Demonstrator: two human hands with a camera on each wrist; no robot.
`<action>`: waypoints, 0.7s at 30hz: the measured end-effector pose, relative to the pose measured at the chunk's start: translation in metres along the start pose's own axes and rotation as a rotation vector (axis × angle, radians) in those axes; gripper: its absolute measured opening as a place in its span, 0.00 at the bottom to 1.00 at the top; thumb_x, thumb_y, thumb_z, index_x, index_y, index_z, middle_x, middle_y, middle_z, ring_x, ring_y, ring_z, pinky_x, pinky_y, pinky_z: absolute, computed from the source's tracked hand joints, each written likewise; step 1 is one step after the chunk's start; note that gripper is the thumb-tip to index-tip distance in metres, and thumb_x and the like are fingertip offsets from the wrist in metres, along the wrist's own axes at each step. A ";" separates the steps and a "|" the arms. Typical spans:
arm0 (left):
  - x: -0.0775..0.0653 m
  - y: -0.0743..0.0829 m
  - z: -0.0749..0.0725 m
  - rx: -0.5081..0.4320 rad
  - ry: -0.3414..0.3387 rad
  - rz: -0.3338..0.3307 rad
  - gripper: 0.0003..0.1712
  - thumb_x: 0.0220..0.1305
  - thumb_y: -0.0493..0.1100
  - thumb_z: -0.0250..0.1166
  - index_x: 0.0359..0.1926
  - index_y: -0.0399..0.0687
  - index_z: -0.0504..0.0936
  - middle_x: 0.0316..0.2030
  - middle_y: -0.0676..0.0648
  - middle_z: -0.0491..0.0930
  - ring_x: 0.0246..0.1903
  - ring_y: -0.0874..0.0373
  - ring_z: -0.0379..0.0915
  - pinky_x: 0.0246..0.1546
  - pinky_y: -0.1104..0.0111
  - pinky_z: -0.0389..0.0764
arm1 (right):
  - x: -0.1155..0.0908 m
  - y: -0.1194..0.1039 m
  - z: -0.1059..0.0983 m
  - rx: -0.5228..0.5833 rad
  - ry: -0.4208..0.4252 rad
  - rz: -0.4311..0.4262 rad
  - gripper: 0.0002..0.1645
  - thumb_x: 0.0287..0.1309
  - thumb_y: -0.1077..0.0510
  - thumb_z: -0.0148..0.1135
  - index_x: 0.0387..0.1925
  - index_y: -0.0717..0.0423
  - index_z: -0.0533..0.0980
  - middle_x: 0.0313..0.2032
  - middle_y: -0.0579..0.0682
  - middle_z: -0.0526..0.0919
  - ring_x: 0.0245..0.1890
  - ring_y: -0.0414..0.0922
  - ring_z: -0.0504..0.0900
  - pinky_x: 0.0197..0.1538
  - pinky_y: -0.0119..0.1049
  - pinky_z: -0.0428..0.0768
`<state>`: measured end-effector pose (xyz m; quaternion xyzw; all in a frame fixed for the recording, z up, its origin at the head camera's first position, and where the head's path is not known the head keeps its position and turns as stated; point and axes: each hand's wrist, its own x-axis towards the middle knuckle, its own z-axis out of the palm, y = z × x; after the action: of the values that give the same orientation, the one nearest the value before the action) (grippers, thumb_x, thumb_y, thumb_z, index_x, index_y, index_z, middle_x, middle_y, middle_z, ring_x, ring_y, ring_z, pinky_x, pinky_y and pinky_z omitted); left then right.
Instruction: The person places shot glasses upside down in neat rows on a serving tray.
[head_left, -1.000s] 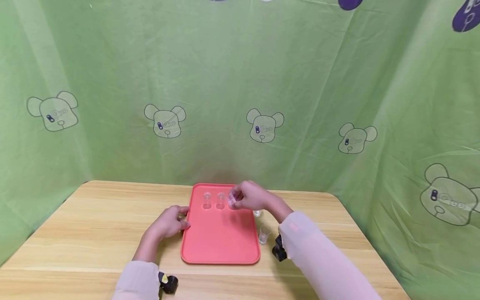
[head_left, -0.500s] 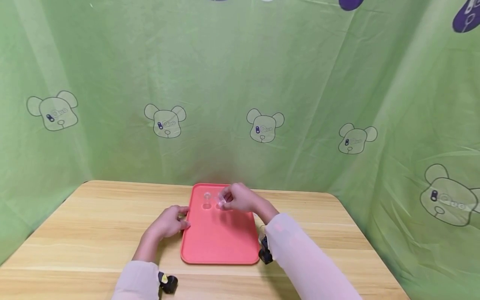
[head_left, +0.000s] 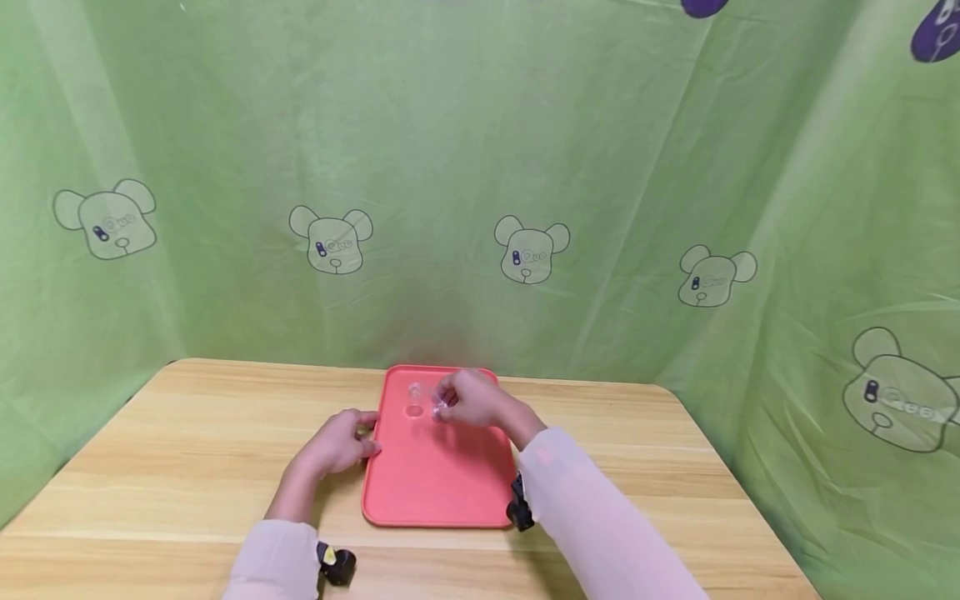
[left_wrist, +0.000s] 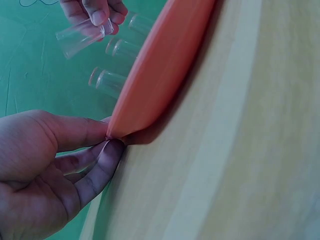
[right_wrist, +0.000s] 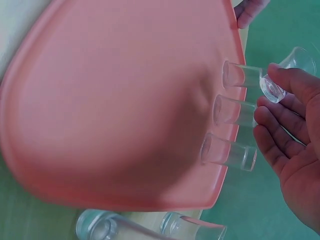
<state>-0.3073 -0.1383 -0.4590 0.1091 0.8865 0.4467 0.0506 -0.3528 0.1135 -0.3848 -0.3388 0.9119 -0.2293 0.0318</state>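
My right hand [head_left: 476,398] pinches a clear shot glass [right_wrist: 298,62] near its thick base, between thumb and fingertips. Its flared rim points up, away from the red tray [head_left: 438,487]. Three more clear glasses stand bottom-up in a row on the tray's far part: the leftmost glass [right_wrist: 240,75], the middle glass [right_wrist: 232,110] and the right glass [right_wrist: 227,152]. In the right wrist view, the held base overlaps the leftmost glass's top end. My left hand [head_left: 337,442] grips the tray's left edge, thumb [left_wrist: 80,132] above and fingers [left_wrist: 97,172] below.
Beyond the tray's right edge, a glass [right_wrist: 97,225] and another glass [right_wrist: 195,227] are in the right wrist view; my right arm hides them in the head view. The wooden table [head_left: 225,467] spreads around the tray. A green curtain [head_left: 435,292] hangs behind.
My right hand has moved left with the held glass, from near the right glass of the row to about the middle one. My left hand keeps its hold on the tray edge.
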 end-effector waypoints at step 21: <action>0.000 -0.001 0.000 -0.001 -0.001 -0.011 0.32 0.61 0.29 0.66 0.67 0.29 0.74 0.55 0.36 0.81 0.27 0.55 0.73 0.28 0.66 0.75 | 0.009 -0.003 0.011 -0.001 0.001 0.002 0.06 0.60 0.60 0.69 0.30 0.53 0.79 0.26 0.42 0.79 0.30 0.37 0.75 0.39 0.31 0.75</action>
<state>-0.3076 -0.1385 -0.4595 0.1044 0.8870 0.4466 0.0537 -0.3556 0.1015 -0.3926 -0.3378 0.9124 -0.2289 0.0312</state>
